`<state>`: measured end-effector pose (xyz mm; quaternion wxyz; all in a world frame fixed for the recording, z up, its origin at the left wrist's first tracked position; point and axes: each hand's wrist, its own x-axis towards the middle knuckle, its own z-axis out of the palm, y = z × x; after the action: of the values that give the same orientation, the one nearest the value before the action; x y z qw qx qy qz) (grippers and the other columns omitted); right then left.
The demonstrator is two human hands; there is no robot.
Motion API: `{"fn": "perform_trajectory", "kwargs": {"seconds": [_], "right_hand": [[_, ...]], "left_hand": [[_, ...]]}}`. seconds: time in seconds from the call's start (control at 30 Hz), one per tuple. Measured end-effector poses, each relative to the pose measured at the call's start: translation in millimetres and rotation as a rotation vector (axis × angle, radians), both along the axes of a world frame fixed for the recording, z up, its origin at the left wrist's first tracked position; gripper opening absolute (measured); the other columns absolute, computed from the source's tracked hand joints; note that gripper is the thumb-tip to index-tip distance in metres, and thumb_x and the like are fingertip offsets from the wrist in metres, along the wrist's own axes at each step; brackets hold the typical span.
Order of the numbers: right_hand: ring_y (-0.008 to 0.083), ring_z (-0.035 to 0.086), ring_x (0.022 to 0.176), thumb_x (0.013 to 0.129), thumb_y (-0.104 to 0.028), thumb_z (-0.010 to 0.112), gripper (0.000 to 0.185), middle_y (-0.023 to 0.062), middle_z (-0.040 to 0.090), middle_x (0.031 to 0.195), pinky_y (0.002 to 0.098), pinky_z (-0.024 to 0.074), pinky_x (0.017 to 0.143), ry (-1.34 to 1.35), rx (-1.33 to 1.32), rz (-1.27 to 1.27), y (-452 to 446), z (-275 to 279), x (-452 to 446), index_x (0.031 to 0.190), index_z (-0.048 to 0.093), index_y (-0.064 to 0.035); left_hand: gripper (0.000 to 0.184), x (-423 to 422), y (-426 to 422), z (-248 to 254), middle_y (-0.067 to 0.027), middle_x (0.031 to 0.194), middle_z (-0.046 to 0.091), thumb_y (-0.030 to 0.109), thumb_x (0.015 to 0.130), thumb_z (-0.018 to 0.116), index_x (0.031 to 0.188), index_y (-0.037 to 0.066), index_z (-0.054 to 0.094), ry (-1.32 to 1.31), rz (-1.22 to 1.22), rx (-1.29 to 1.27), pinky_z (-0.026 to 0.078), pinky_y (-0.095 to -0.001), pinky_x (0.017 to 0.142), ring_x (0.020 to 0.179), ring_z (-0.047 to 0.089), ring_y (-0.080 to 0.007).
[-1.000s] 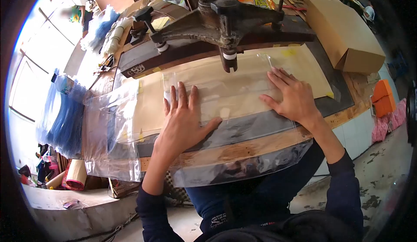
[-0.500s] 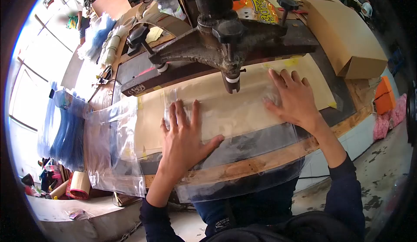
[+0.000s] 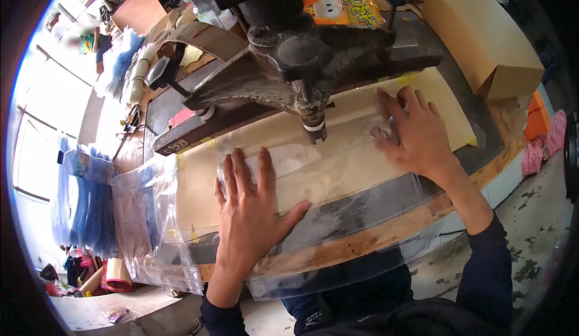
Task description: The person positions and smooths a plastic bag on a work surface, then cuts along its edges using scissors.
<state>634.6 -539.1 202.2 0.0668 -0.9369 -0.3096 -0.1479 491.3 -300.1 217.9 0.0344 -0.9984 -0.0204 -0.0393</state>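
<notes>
The left hand [image 3: 247, 215] lies palm down on a wide, clear plastic sheet [image 3: 338, 215], its fingers slightly spread and its thumb held well out to the side; the right hand [image 3: 416, 134] rests toward the sheet's far right part, fingers bent, the tips of thumb and forefinger apart with crinkled plastic by them; whether they pinch that plastic I cannot tell. The sheet lies over a long, flat, cream-coloured board [image 3: 455, 116] and a dark grey mat [image 3: 482, 122] on the wood-edged worktop [image 3: 506, 158]; its near edge hangs past the wood, above the person's lap.

Beyond the hands stands a black metal press head [image 3: 253, 85] with spreading arms and screw knobs, above the far side of the board; behind it sits a shiny orange snack bag [image 3: 341, 4] with yellow lettering; a plain brown cardboard box [image 3: 476, 34] stands at the far right. Left of the left hand, loose clear plastic pieces [image 3: 151, 215] drape over the worktop's edge; just beside them hangs a bundle of bluish plastic strips [image 3: 93, 215].
</notes>
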Motion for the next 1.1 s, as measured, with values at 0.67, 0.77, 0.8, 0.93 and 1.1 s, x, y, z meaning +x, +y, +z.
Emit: {"fn": "perform_trajectory", "kwargs": {"seconds": [0.67,0.77,0.8,0.93,1.1], "right_hand": [[0.0329,0.046,0.095,0.072,-0.034,0.061,0.064,0.0146,0.048,0.103,0.0432,0.0403,0.078,0.036,-0.021,-0.011,-5,-1,-1,0.132,0.047,-0.0157],[0.0309,0.048,0.1,0.073,-0.038,0.064,0.061,0.0146,0.049,0.106,0.0438,0.0424,0.077,-0.017,-0.038,-0.003,-5,2,-2,0.127,0.05,-0.012],[0.0311,0.048,0.1,0.073,-0.038,0.064,0.061,0.0146,0.049,0.106,0.044,0.0424,0.078,0.021,-0.029,-0.005,-5,4,-2,0.127,0.05,-0.0126],[0.0317,0.048,0.1,0.074,-0.035,0.064,0.061,0.0149,0.049,0.107,0.0447,0.0426,0.078,0.039,-0.014,0.001,-7,3,-2,0.129,0.049,-0.014],[0.0319,0.048,0.099,0.075,-0.034,0.064,0.059,0.0153,0.048,0.106,0.0451,0.0427,0.077,0.046,-0.015,-0.001,-10,3,-2,0.129,0.049,-0.0145]], "left_hand": [[0.09,1,-5,6,-0.0351,0.139,0.027,0.058,0.077,0.06,0.141,0.003,0.028,0.083,0.055,0.017,0.029,-0.0551,0.102,0.128,0.029,-0.0499],[0.091,1,-6,6,-0.0347,0.139,0.027,0.058,0.077,0.06,0.141,0.003,0.028,0.076,0.051,0.016,0.029,-0.0556,0.101,0.128,0.029,-0.0496],[0.091,1,-6,7,-0.0346,0.139,0.027,0.058,0.076,0.06,0.141,0.003,0.028,0.073,0.052,0.011,0.029,-0.0558,0.101,0.128,0.03,-0.0492],[0.091,0,-9,9,-0.0344,0.139,0.027,0.057,0.076,0.061,0.141,0.003,0.028,0.075,0.067,0.012,0.03,-0.0563,0.1,0.128,0.03,-0.0486],[0.09,0,-12,11,-0.0345,0.139,0.027,0.056,0.076,0.062,0.14,0.003,0.029,0.086,0.065,0.005,0.031,-0.0567,0.099,0.128,0.03,-0.0485]]}}
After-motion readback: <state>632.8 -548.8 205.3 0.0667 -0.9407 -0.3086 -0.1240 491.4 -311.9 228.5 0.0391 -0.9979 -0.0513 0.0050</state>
